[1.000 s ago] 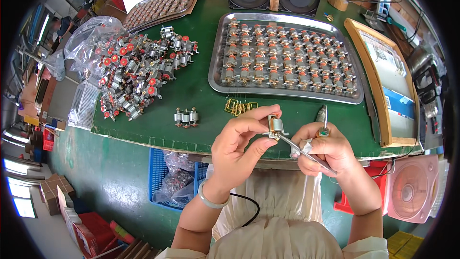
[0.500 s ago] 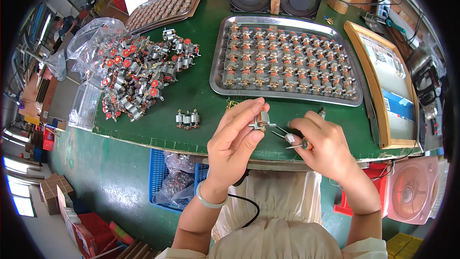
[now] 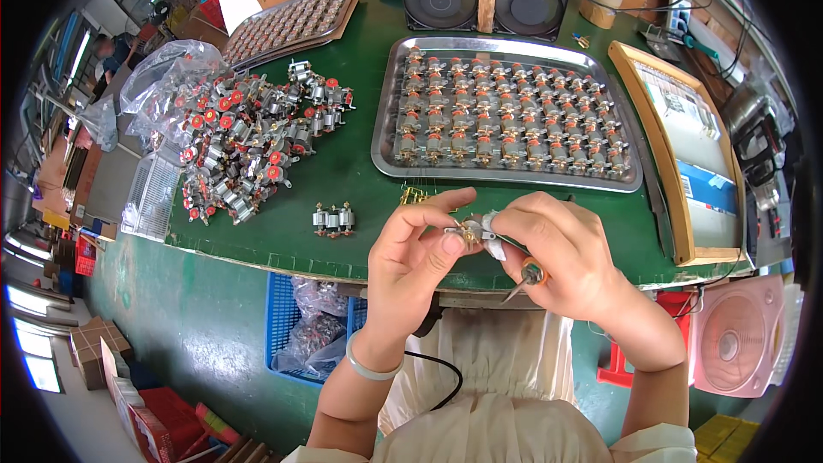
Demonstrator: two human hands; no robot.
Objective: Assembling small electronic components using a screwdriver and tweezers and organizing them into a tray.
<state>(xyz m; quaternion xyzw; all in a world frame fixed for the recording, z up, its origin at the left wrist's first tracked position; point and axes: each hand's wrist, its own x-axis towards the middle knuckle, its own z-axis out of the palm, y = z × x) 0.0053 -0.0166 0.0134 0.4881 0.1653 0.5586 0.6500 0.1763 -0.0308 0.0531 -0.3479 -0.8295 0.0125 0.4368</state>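
Above the bench's front edge, my left hand (image 3: 411,253) pinches a small silvery motor-like part (image 3: 470,230) with coppery bits between thumb and fingers. My right hand (image 3: 566,249) meets it from the other side, white-wrapped fingertips touching the part. A pointed metal tool with an orange-brown handle (image 3: 533,273) is tucked in my right palm, its tip toward me. Two or three similar parts stand together as a small group (image 3: 333,219) left of my hands. Just beyond my left hand lie some thin brass-coloured pieces (image 3: 413,195).
A steel tray (image 3: 381,150) bearing rows of the parts lies beyond my hands. A loose heap of parts (image 3: 244,141) with a plastic bag (image 3: 167,77) covers the left side. Two black fans (image 3: 441,0) stand behind; a wooden-framed board (image 3: 686,206) is at right.
My right hand has moved left and up to the part, and its fingertips now touch it. The tweezer-like prongs seen earlier are now hidden. The view has shifted slightly.
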